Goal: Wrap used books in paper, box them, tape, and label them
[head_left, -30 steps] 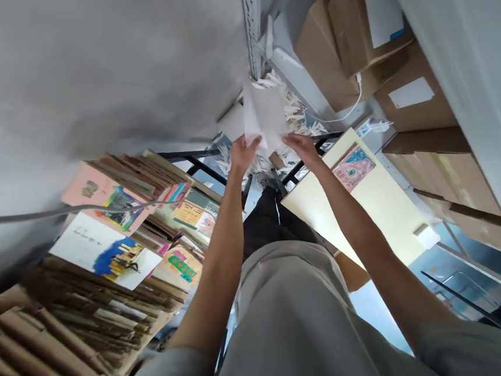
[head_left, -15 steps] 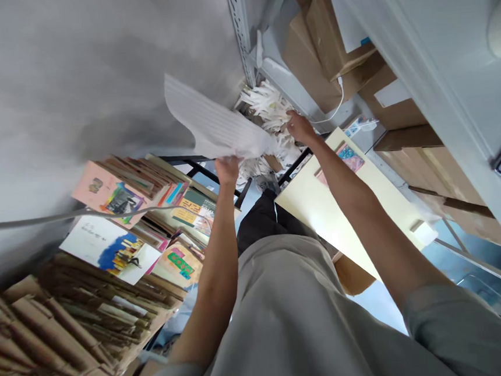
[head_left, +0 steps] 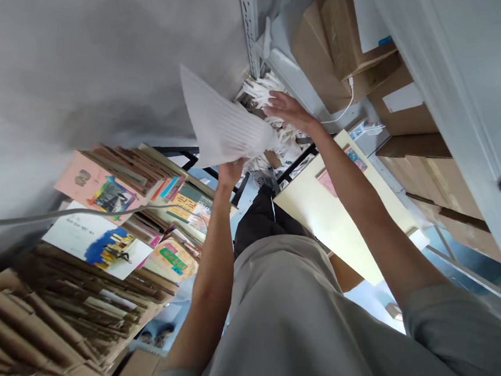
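The grey wall (head_left: 90,61) fills the upper left of my view. Brown cardboard boxes (head_left: 434,178) line my right, brown folders (head_left: 35,330) my left, and a pale yellow table (head_left: 311,212) slants under my right arm. Ahead and below lies a heap of white strips (head_left: 263,90). Over its near-left side I hold up one ribbed white sheet (head_left: 222,123), whole and uncreased as far as I can see. My left hand (head_left: 230,171) has its grip closed on the lower edge; my right hand (head_left: 290,111) hangs loosely spread above the strips, seemingly holding nothing. I judge the work partway: the sheet is in hand, but not yet set down.
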### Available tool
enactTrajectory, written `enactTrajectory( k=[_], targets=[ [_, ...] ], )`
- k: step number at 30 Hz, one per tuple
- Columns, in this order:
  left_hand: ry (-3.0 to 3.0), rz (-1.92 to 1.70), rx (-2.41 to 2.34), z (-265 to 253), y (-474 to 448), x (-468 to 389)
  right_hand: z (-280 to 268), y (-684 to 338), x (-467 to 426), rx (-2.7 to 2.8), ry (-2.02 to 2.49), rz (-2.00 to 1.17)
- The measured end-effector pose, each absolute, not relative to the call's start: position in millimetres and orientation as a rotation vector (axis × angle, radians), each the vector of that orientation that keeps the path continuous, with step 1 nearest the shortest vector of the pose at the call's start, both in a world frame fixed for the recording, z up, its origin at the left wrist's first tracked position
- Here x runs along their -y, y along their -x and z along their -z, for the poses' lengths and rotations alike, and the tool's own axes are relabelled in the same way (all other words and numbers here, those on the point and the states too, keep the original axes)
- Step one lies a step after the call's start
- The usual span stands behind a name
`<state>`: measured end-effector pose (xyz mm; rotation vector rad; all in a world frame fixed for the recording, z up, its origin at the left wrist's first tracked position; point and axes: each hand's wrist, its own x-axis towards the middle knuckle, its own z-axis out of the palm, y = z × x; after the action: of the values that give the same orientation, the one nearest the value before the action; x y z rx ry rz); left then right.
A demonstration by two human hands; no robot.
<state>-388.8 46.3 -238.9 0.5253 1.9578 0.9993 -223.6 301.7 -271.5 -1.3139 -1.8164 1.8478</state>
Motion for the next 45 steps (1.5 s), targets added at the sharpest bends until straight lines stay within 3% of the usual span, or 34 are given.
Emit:
enactTrajectory(
  k=[5,14,24,28,34,45],
  targets=[
    [-0.677,-1.003,-1.784,220,389,-41,222,230,-269,1.823,1.097,-2.118],
    [-0.553,-1.540,-1.956,169,380,-19,135,201,-257,1.918,0.923,-1.863],
    [-0.915,-1.860,-1.825,5,339,6,-38,163,-238,1.955,0.700,-1.505],
    [-1.112,-1.909,-1.678,-33,288,16,-78,102,-218,1.917,0.629,-1.412],
    [-1.576,-1.474,-1.384,-12,171,34,-45,-64,-161,1.655,0.739,-1.396],
    [-2.178,-0.291,-1.078,107,-69,81,109,-369,27,1.326,1.499,-0.967]
  ],
)
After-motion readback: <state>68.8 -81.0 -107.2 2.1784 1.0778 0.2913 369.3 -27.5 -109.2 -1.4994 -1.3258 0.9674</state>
